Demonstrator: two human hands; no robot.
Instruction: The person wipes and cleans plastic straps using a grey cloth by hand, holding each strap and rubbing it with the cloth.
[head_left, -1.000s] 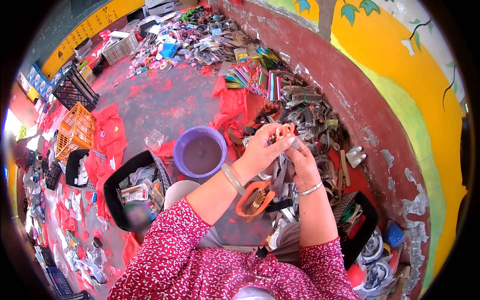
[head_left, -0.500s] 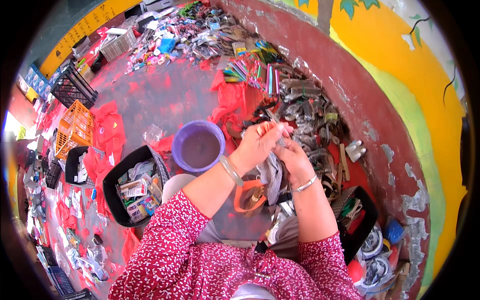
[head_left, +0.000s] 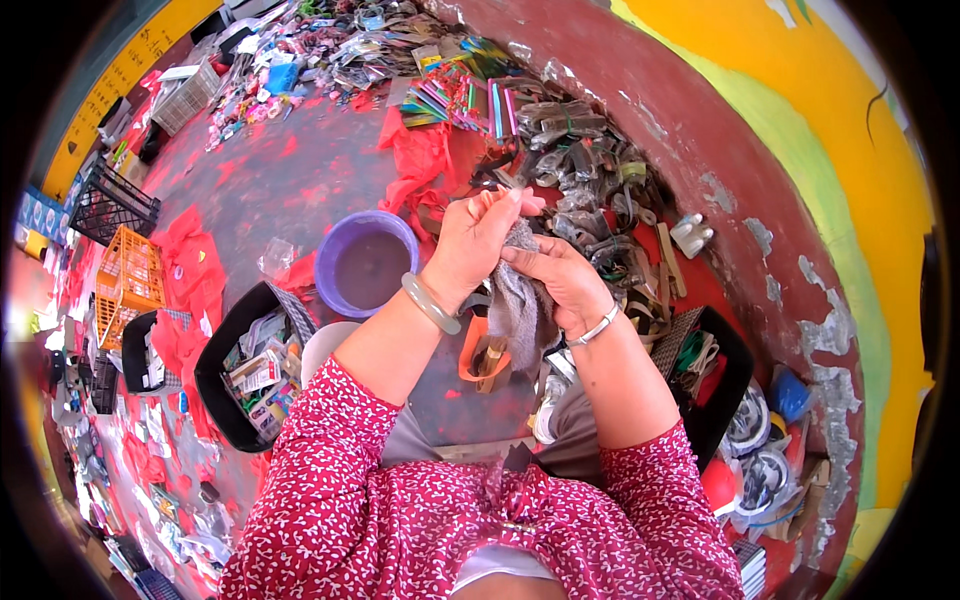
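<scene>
A grey rag hangs in folds between my hands, above the floor and in front of my knees. My right hand is closed on it, thumb pressed on the cloth. My left hand is closed at the rag's upper end, fingers curled and thumb pointing away from me; what sits inside those fingers is hidden. A purple basin of murky water stands left of my left forearm. Below the rag, an orange strap-like loop lies partly covered.
Bagged goods are piled along the red wall. A black bin full of small packages stands at my left, another black bin at my right. Orange and black crates sit farther left. Red sheeting lies on the floor.
The whole view has shifted, so the basin and piles sit farther left and higher. More of the rag shows now, hanging wider between my hands. Both hands stay closed.
</scene>
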